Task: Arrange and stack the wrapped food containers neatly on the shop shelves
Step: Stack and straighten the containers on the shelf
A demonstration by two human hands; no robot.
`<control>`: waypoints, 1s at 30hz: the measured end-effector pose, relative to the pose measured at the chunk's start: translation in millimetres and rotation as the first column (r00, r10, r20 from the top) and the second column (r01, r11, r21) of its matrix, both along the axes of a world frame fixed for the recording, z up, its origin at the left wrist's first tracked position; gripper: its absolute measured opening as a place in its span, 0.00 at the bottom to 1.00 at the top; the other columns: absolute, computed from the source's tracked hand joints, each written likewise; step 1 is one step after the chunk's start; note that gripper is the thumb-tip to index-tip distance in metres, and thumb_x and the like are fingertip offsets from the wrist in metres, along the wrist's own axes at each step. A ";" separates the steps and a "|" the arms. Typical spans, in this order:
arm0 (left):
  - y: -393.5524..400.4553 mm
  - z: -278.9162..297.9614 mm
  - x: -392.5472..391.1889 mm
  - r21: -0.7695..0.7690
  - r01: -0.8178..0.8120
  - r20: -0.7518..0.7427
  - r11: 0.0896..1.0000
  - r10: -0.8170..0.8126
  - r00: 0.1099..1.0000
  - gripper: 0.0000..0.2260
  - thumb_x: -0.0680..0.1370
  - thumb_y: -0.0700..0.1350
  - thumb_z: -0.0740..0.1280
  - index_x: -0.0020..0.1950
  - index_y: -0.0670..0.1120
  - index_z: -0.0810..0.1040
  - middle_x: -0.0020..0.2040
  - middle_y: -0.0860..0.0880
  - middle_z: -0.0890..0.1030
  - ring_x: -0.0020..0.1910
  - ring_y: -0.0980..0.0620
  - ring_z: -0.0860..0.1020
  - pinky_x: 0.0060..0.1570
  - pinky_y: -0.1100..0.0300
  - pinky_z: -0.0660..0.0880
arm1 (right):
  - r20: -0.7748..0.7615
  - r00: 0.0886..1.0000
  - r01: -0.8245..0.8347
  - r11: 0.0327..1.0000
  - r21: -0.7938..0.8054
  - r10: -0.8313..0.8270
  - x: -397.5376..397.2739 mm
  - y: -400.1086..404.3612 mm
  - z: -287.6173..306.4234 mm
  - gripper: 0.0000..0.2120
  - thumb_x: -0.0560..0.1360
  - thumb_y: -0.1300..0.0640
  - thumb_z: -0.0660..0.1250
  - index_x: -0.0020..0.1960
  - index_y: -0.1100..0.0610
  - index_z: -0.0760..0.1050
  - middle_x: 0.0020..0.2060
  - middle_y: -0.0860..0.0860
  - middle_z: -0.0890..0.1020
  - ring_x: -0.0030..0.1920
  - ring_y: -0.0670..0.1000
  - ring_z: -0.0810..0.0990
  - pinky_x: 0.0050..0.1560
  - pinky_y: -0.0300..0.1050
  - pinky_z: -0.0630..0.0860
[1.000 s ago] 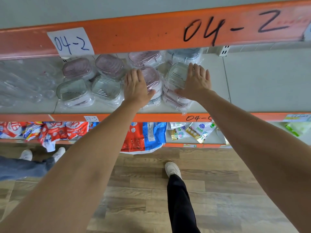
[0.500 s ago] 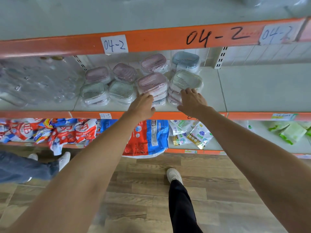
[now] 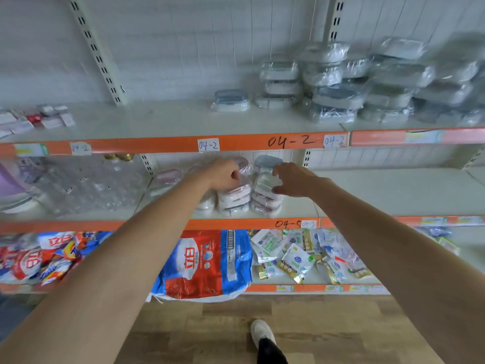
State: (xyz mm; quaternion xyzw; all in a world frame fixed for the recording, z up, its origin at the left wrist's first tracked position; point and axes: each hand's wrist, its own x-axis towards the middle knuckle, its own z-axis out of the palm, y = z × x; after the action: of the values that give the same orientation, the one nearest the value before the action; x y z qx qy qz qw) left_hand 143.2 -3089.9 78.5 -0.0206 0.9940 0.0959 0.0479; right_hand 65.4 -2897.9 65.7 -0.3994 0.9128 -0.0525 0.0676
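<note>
our left hand [image 3: 225, 175] grip curled, touching pink container stack [image 3: 234, 197] | our right hand [image 3: 294, 180] grip half-open around grey stack [image 3: 265, 191] | middle shelf [image 3: 367, 190]

Middle shelf [image 3: 367, 195]: two container stacks [image 3: 249, 198] side by side
More wrapped containers [image 3: 341, 82] piled on upper shelf [image 3: 157, 122], right; detergent bag [image 3: 204, 264] and sachets [image 3: 296, 256] on shelf below

A shop: orange-edged shelves [image 3: 168, 144] with handwritten labels [image 3: 208, 145], packaged goods [image 3: 204, 264]

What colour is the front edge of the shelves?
Orange, on the metal shelf's front edge strip, plainest in the head view.
</note>
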 end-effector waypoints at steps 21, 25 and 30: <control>-82.9 37.7 -151.6 0.037 -0.137 -0.217 0.990 0.142 0.966 0.24 0.81 0.50 0.60 0.71 0.37 0.66 0.70 0.42 0.67 0.68 0.45 0.67 0.66 0.53 0.65 | -0.223 0.968 0.096 0.990 -0.100 -0.116 -173.5 -56.8 91.3 0.33 0.74 0.45 0.67 0.72 0.60 0.61 0.69 0.56 0.65 0.70 0.57 0.62 0.68 0.53 0.63; -97.0 43.9 -204.6 0.061 -0.146 -0.231 0.987 0.156 0.960 0.24 0.80 0.49 0.62 0.72 0.37 0.64 0.71 0.42 0.65 0.70 0.45 0.65 0.65 0.55 0.64 | -0.305 0.943 0.082 0.981 -0.174 -0.133 -229.1 -79.3 113.5 0.31 0.74 0.47 0.67 0.71 0.59 0.61 0.69 0.55 0.64 0.69 0.56 0.62 0.68 0.52 0.62; -116.6 62.5 -255.1 0.066 -0.141 -0.229 0.988 0.153 0.961 0.27 0.78 0.52 0.66 0.71 0.39 0.63 0.71 0.42 0.66 0.68 0.44 0.66 0.63 0.55 0.65 | -0.300 0.948 0.050 0.980 -0.195 -0.108 -285.2 -106.5 137.7 0.35 0.74 0.46 0.68 0.72 0.60 0.59 0.70 0.55 0.63 0.70 0.56 0.61 0.70 0.50 0.60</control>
State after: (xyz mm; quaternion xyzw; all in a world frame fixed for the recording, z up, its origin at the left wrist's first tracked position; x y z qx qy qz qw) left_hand -111.9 -3206.5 141.0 -0.0818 0.9858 0.1251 -0.0759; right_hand -219.8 -3004.4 203.4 -0.3700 0.9187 -0.0764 -0.1156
